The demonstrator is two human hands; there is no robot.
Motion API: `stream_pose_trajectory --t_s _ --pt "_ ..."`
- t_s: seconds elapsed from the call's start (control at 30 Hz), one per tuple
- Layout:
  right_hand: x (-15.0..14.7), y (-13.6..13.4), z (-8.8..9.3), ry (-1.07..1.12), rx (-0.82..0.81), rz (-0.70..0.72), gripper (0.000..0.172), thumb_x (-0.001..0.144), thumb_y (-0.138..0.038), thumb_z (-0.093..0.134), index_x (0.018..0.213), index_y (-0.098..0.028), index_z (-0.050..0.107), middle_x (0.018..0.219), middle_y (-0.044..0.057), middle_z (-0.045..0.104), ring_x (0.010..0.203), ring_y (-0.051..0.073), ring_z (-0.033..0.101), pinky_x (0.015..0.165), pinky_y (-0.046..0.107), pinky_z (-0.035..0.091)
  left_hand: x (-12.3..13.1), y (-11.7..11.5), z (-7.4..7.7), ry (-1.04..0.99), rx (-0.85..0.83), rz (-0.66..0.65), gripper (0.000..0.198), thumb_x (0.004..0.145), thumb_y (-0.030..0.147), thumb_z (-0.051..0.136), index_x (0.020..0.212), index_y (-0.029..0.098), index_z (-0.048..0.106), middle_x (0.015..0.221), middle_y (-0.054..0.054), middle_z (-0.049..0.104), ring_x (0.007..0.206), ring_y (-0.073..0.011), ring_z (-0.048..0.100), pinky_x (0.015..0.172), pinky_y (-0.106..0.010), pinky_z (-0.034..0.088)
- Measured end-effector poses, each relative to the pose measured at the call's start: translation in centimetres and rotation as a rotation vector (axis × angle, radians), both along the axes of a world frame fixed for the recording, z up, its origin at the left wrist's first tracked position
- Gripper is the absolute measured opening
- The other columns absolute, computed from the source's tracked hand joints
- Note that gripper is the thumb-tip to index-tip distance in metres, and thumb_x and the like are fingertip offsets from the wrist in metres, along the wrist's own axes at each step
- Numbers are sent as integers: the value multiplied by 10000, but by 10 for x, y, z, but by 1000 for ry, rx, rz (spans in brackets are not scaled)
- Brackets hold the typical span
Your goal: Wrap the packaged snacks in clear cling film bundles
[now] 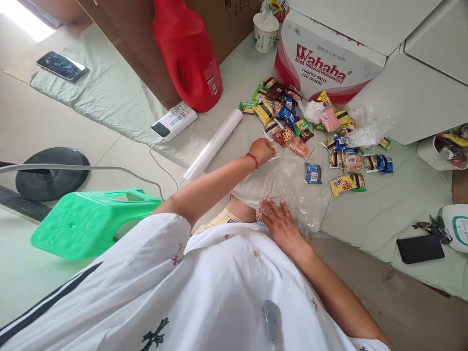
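Note:
My left hand [262, 151], with a red cord at the wrist, has its fingers closed at the edge of the snack pile. A small wrapped snack [274, 153] shows partly at its fingertips; the rest is hidden by the hand. Lying flat with its fingers apart, my right hand [283, 226] rests on a clear plastic bag [288, 183] over the near edge of the cloth-covered surface. Close by are a blue snack packet [313, 173], a pink-orange packet [300, 148] and a brown cookie packet [284, 135].
Behind the mixed snacks stands a Wahaha carton [325, 63]. A plastic film roll [214, 144], a power bank [174, 121] and a red jug [190, 58] are to the left. A green stool [91, 224] lies tipped. At right are a black wallet-like item [420, 249] and keys [435, 228].

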State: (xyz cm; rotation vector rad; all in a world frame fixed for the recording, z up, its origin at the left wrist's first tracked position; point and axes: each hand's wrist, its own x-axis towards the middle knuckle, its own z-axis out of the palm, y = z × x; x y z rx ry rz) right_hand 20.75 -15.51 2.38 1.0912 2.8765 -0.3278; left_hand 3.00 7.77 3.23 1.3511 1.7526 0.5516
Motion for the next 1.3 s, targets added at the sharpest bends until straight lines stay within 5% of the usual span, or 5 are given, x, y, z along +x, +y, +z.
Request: stream_pose_trajectory --t_s 0.23,0.4,0.63,0.83,1.3 --pt "-12 1 -3 8 -43 -56 482 1047 -103 385 1475 -194 586 1688 79 391 1601 286 291 1309 654 176 7 -62 25 80 621 77 216 828 92 561 1003 219 559 1144 -115 643 1055 -258 625 945 -438 527" --pt "-13 5 5 -3 -82 -82 475 1049 -141 422 1492 -212 578 1575 99 551 1541 277 398 1322 617 187 23 -123 19 217 713 -443 210 926 143 479 990 200 670 1104 -115 720 1174 -258 635 1075 -471 455" --pt "8 -12 2 -12 -47 -78 494 1018 -131 478 1494 -214 582 1726 64 304 1601 335 278 1267 666 300 10 -101 -13 435 499 -524 458 1075 362 360 1462 229 566 1626 -146 487 1530 -309 393 1247 -688 119" --pt "21 -24 -5 10 -51 -124 507 1023 -131 485 1513 -237 561 1729 65 294 1627 305 215 1298 647 250 27 -103 6 437 427 -436 483 1078 445 342 1210 157 706 1325 -198 669 1285 -339 561 1043 -508 406" --pt "22 -19 -5 50 -91 -127 501 1033 -119 437 1500 -231 577 1706 73 324 1630 299 195 1318 641 209 83 -75 10 186 265 -550 313 1048 271 420 1079 189 720 1170 -111 714 1059 -253 671 886 -370 478"
